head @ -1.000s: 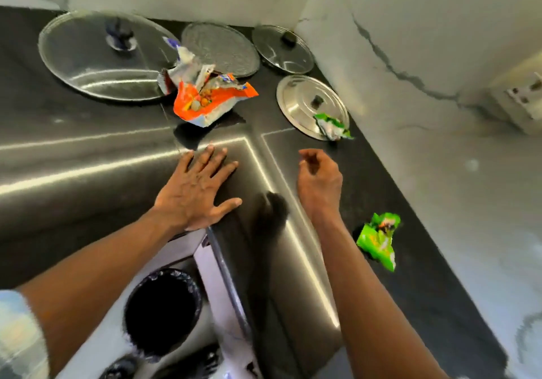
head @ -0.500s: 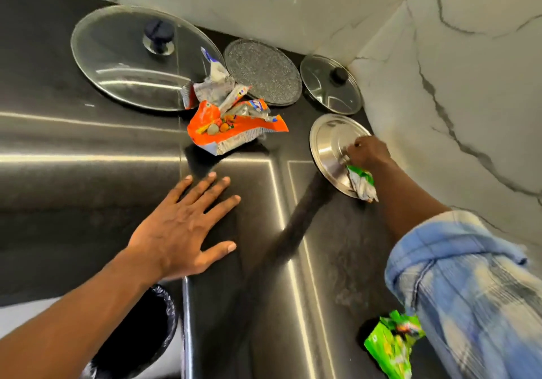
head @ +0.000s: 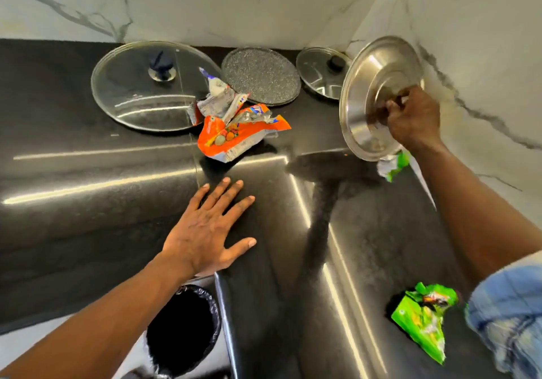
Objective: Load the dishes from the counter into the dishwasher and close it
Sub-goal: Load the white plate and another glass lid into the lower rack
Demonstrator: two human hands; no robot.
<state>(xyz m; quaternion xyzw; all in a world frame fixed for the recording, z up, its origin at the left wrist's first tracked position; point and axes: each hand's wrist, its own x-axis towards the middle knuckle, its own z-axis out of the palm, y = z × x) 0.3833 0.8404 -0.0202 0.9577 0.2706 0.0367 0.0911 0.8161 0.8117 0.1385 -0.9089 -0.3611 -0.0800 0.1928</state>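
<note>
Change vs half a sec ago: steel lid [head: 369, 91] was flat on the counter [head: 88, 202], now it's up on edge, tilted, face toward cam, to the right of the orange wrapper [head: 234, 135] and near the wall corner. R hand [head: 413, 117] has it: grip closed, fingers curled round the centre knob, knob itself hidden by the fingers. The small green-white wrapper [head: 393, 166] that lay on the lid now hangs at its lower rim; can't tell if it's stuck to the lid or resting on the counter. L hand [head: 205, 232] unchanged, flat, fingers spread, palm down on the counter just below the orange wrapper, holding nothing. Meaning: first dish is picked, prob. heading to the dishwasher, which is not in view; the wrapper may need shaking off first. Left to load, all behind the orange wrapper: large glass lid [head: 140, 91] up-left, speckled grey disc [head: 261, 76] straight behind, small glass lid [head: 319, 70] up-right, partly behind the steel lid. Surface: dark glossy stone counter w/ light streaks. Another green wrapper [head: 422, 317] lies far down-right of the orange one. Bin w/ black liner [head: 181, 328] sits below the counter edge. White marble walls [head: 264, 6] meet in a corner.
</note>
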